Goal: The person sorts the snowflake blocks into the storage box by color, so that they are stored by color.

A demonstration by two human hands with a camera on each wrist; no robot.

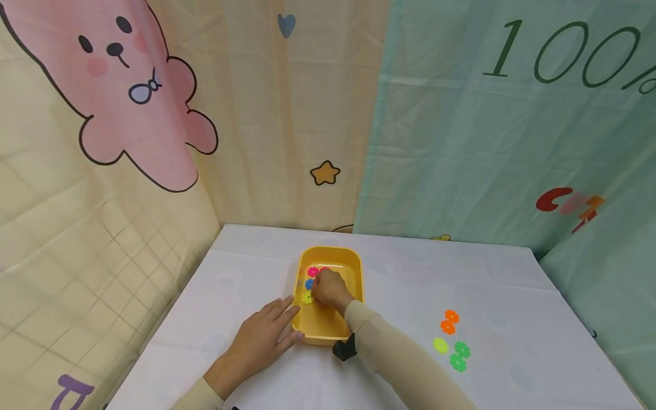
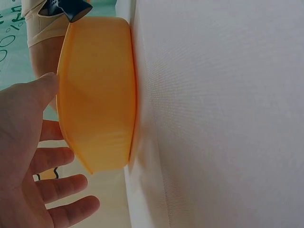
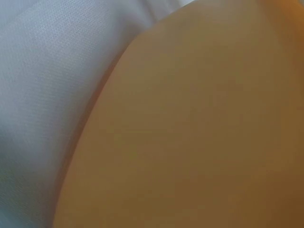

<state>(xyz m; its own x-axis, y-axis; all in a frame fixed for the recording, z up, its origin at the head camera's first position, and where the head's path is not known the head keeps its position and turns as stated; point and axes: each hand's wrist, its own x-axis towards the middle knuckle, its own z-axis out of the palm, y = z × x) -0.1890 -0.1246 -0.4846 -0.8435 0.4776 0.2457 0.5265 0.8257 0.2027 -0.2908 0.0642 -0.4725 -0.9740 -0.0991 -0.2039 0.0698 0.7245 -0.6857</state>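
Observation:
A yellow tray (image 1: 328, 333) stands on the white table. My left hand (image 1: 263, 337) is at its near left side with the fingers spread. In the left wrist view the thumb and index finger of the left hand (image 2: 23, 128) touch the tray's rim. Inside the tray, my right hand (image 1: 332, 289) reaches down with bent fingers. Its fingertips are hidden, so what they may hold cannot be seen. Beside those fingers lie a pink flower-shaped disc (image 1: 313, 271), a blue one and a yellow-green disc (image 1: 307, 297); another pink disc is partly covered. Only the yellow tray wall (image 3: 180, 123) fills most of the right wrist view.
On the table right of my right forearm lie two orange discs (image 1: 448, 326), a yellow-green disc (image 1: 441, 345) and two green discs (image 1: 458, 362). Printed curtains (image 1: 287, 114) hang behind the table and along both sides. A black wrist mount (image 1: 344, 348) sits close to the tray's near right corner.

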